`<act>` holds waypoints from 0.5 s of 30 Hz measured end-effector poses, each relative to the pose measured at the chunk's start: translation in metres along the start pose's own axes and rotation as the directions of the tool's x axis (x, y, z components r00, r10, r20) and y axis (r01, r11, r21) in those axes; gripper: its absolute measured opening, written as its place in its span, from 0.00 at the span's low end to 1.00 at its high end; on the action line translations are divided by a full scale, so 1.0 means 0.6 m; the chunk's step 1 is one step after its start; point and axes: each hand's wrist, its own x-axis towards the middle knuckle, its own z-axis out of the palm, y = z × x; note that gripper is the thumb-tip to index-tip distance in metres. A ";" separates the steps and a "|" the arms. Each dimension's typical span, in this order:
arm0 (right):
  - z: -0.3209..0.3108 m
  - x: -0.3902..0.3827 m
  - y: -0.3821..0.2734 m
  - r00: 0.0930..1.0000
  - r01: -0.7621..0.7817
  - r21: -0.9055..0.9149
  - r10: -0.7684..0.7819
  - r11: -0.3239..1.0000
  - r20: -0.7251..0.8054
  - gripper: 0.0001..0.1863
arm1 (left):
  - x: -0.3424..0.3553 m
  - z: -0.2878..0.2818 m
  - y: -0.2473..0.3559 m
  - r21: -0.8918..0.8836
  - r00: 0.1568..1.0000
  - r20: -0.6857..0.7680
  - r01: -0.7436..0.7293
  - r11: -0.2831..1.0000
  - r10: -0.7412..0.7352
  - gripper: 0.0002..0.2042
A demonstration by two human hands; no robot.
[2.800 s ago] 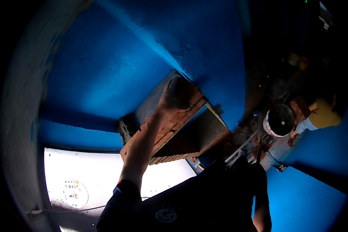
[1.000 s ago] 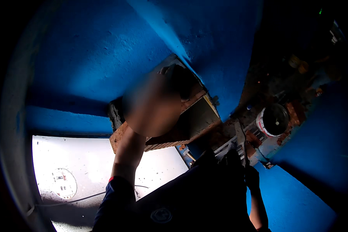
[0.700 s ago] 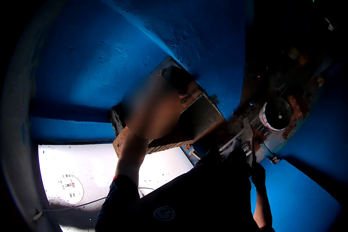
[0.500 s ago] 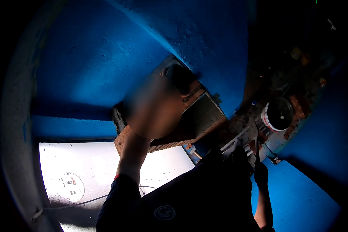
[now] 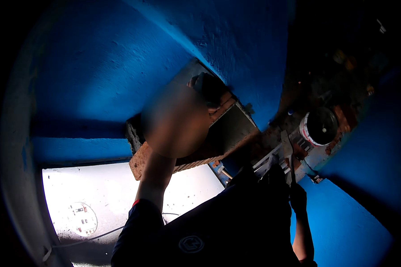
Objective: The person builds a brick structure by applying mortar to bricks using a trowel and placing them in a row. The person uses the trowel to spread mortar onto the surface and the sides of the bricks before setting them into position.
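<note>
Blue walls [image 5: 107,66] crowd the brick box [image 5: 140,163]; the left hand [image 5: 203,91] lies over it, grip unclear; the right hand [image 5: 298,196] clasps a trowel [image 5: 288,149], a bucket [image 5: 320,126] standing just beyond.

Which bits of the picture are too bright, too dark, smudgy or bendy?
Head view: the white panel glares at lower left; the right hand is nearly black in shadow; a round blur covers part of the left arm; the grey wall edge curves.
</note>
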 end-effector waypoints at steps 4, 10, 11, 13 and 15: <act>0.003 -0.006 -0.002 1.000 0.019 -0.020 -0.019 1.000 -0.006 0.22 | 0.007 -0.002 -0.023 0.173 0.998 -0.026 -0.049 0.984 0.055 0.53; 0.017 -0.004 0.010 0.999 0.019 -0.022 -0.019 1.000 0.032 0.22 | 0.007 -0.008 -0.014 0.252 0.998 0.064 -0.011 0.968 -0.005 0.54; -0.001 0.002 -0.032 0.999 0.029 0.034 -0.031 0.999 0.035 0.20 | 0.004 -0.008 -0.014 0.250 0.998 0.059 -0.007 0.968 -0.008 0.54; -0.037 0.013 -0.105 0.997 0.065 0.114 -0.068 0.991 0.030 0.17 | 0.003 -0.009 -0.009 0.245 0.998 0.055 0.008 0.970 -0.022 0.58; -0.065 0.011 -0.146 0.988 0.111 0.153 -0.126 0.982 0.091 0.13 | 0.003 -0.018 -0.020 0.252 0.998 0.064 -0.004 0.968 -0.013 0.59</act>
